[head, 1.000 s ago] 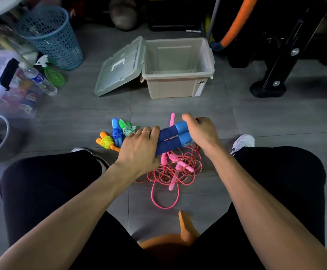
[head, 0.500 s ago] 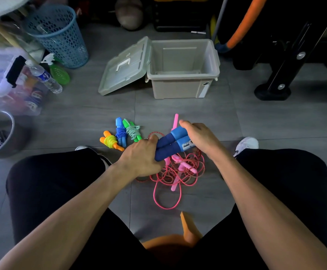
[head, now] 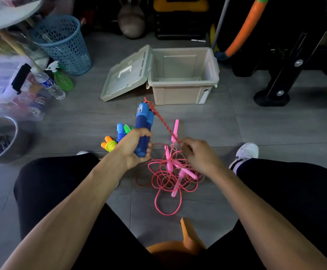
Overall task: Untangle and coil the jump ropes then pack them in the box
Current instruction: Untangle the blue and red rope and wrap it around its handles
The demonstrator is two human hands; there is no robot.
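A second ago both hands clasped the blue handles (head: 143, 127) lying level between them; now the left hand (head: 133, 148) alone grips the pair, stood upright with their tops pointing toward the far side. The right hand (head: 196, 154) has let go and pinches the red rope (head: 164, 125), which runs taut from the handle tops down to its fingers.

Below the right hand, the pink tangle (head: 170, 174) of ropes and pink handles lies on the floor between the knees, one loop trailing near. Left of the left hand sit three coiled ropes (head: 116, 139) with blue, green and orange handles, partly hidden by the wrist.

The box (head: 182, 94) stands open on the far side, its lid (head: 125, 75) leaning off its left edge. A blue basket (head: 61, 43), a bottle (head: 48, 84) and a metal bowl (head: 1, 137) crowd the far left; a black stand (head: 281, 75) fills the far right. Bare floor lies between the box and the hands.
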